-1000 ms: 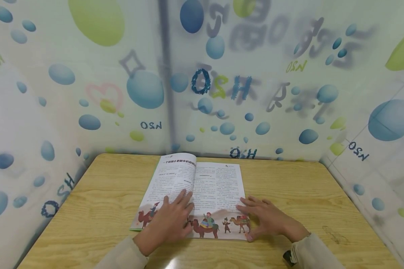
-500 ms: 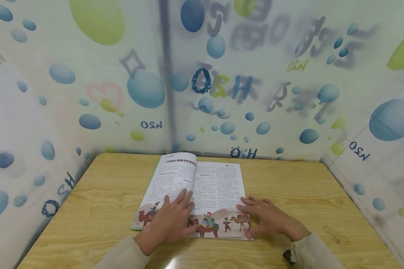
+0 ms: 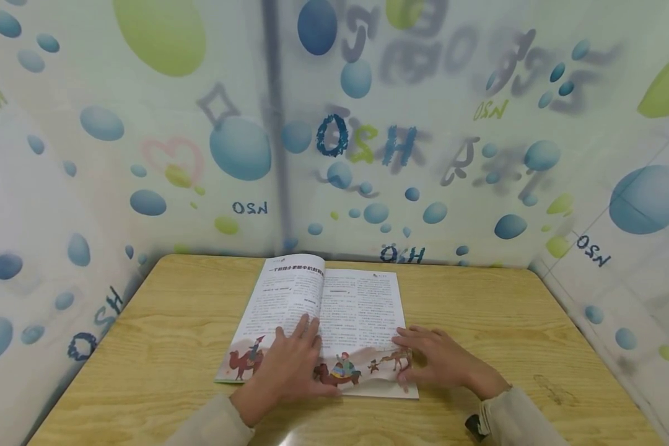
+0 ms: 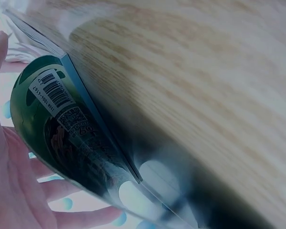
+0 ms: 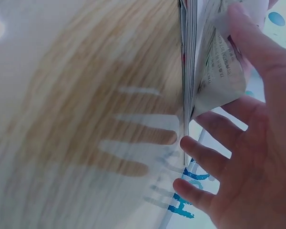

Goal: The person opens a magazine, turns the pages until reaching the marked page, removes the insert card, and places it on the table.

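An open magazine lies on the wooden table, with printed text above a strip of camel riders. My left hand rests on the lower left page beside the spine, fingers spread and thumb reaching onto the right page. At the right edge, my right hand pinches the lower part of a page, which buckles upward and shows white paper below. The right wrist view has this bent page between thumb and fingers, above the stacked sheets. In the left wrist view the green back cover with a barcode curves up beside the palm.
The wooden table extends around the magazine on every side. Behind it rises a pale curtain patterned with blue and green drops and lettering, which also runs along both sides. A dark band shows at the right sleeve's cuff.
The lower right page has gone from nearly flat to buckled, its right edge pushed inward by the right thumb. The left hand has shifted slightly right, its thumb stretching farther onto the right page.
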{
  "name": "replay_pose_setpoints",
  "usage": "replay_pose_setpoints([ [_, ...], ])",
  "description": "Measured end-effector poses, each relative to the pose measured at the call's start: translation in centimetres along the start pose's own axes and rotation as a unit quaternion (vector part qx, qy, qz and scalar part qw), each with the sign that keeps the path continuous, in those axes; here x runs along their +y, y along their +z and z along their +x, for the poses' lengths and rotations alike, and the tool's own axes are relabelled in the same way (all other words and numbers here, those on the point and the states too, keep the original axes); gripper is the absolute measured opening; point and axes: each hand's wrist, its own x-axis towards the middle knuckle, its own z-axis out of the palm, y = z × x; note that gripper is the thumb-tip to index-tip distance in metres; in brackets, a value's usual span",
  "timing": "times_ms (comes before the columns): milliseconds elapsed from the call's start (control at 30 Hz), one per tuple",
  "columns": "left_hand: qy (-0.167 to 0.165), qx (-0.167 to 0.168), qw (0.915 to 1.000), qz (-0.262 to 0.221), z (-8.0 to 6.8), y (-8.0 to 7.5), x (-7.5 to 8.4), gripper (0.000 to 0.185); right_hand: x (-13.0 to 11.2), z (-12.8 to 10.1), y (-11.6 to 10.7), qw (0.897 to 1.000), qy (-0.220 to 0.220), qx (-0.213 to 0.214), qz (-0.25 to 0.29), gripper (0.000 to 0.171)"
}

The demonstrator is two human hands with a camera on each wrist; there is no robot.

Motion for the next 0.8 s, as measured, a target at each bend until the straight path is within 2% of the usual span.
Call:
replay_pose_setpoints([
  [367,0.013,0.001,0.9998,0.016,-0.2,-0.1,0.0,0.102,0.1,0.4,-0.3,0.999,0.03,0.001,0.021,0.085],
  [567,0.019,0.011,0.9994,0.028,-0.3,0.0,-0.2,0.094,0.3,0.2,-0.9,0.999,0.028,0.006,0.044,0.09],
  [800,0.025,0.026,0.9991,0.02,-0.4,-0.5,-0.4,0.076,0.4,-0.5,-2.3,0.988,0.023,0.025,0.147,0.062],
])
